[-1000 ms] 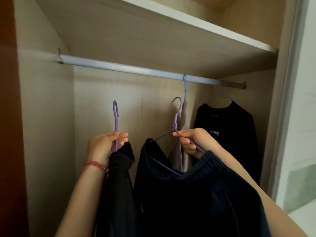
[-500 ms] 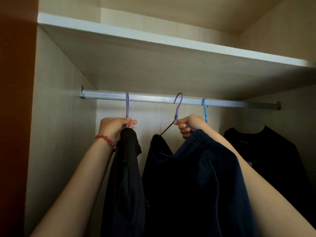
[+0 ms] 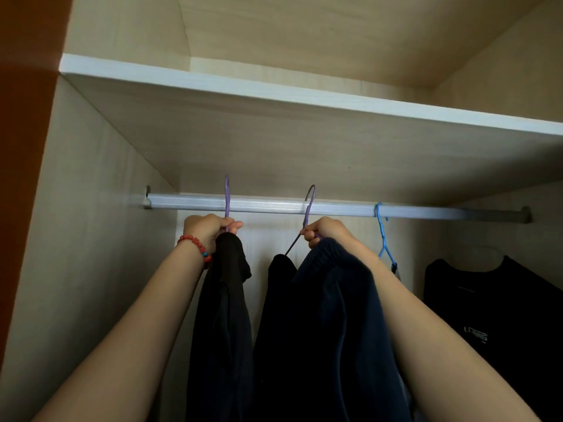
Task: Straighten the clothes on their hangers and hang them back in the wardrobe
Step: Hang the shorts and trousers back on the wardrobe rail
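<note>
The left hand [image 3: 210,228] is gripping one purple hanger [image 3: 227,196], the right hand [image 3: 324,231] another purple hanger [image 3: 309,205], at the rail [image 3: 274,206]. Dark garments [image 3: 323,330] are running out of frame below.

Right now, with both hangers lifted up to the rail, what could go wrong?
1. The hook of the right purple hanger looks level with the rail and may not be over it; if the right hand lets go early, the navy garment could fall.
2. That garment is bunched under the hand and may slide off.
3. The left hand could hang the black garment too close and crowd both.
</note>
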{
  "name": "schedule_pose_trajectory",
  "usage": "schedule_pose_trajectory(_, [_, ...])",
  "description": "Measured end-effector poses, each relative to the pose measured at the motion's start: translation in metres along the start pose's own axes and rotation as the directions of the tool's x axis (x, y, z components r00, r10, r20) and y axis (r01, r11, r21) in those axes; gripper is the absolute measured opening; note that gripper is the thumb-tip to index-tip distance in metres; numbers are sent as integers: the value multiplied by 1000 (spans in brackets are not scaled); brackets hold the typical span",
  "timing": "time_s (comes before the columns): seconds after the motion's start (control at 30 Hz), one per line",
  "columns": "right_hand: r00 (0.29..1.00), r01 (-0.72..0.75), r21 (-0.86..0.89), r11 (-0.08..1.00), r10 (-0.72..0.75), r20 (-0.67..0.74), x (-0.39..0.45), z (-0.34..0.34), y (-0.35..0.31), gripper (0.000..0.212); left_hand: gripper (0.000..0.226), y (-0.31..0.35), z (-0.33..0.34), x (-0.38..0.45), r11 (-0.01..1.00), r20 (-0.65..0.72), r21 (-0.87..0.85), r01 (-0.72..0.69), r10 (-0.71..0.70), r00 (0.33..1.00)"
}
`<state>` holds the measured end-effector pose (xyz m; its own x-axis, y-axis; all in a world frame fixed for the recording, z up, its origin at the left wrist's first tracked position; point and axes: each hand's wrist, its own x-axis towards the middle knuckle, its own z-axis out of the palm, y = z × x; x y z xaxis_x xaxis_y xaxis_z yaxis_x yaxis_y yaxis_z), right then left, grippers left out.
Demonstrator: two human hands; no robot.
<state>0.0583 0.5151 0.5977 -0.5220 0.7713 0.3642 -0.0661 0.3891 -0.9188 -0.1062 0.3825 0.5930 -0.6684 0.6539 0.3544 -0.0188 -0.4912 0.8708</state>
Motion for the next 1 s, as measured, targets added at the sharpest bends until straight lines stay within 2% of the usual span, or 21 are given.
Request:
schedule_pose_trajectory(0.07, [1000,-29,-8,1000,29,7,2,9,13,26,20,-3,-2,2,999,6,37,-11,11,1000])
schedule_pose_trajectory(0.17, [996,-85,148,985,89,-22,-1,16,28,21,23,-10,-7,4,995,4,104,-5,4,1000])
schedule_pose_trajectory(0.23, [996,-78,191,978,86,-31,-1,16,32,22,22,-14,-9,6,991,-13,135,-10,12,1000])
schedule_pose_trajectory(0.37, [996,-62,193,979,74,-52,-2,14,37,22,21,-21,-11,7,984,-35,178,-9,15,999])
schedule_pose_trajectory(0.5, [997,-36,158,987,45,-55,-1,15,39,4,22,-17,-4,6,984,-38,175,-18,25,999])
schedule_pose_trajectory(0.6, [999,-18,106,994,22,-42,2,14,42,9,20,-7,2,8,986,-10,161,-36,39,999])
schedule_pose_trajectory(0.7, [999,1,83,997,2,-36,0,12,44,12,8,4,3,13,994,-49,105,-26,31,998])
schedule_pose_trajectory(0.77, [999,18,55,998,-16,-40,-2,10,45,16,12,10,5,9,989,-68,138,-47,56,996])
schedule_pose_trajectory(0.83, [999,26,28,999,-24,-47,-3,8,48,23,6,14,7,1,973,-77,214,-92,110,991])
schedule_pose_trajectory(0.9, [999,24,31,999,-23,-48,-5,6,49,24,15,12,6,2,963,-88,258,-75,101,991])
schedule_pose_trajectory(1.0, [999,24,81,996,-22,-35,-12,3,47,17,4,-4,-4,13,972,-168,235,-1,42,985])
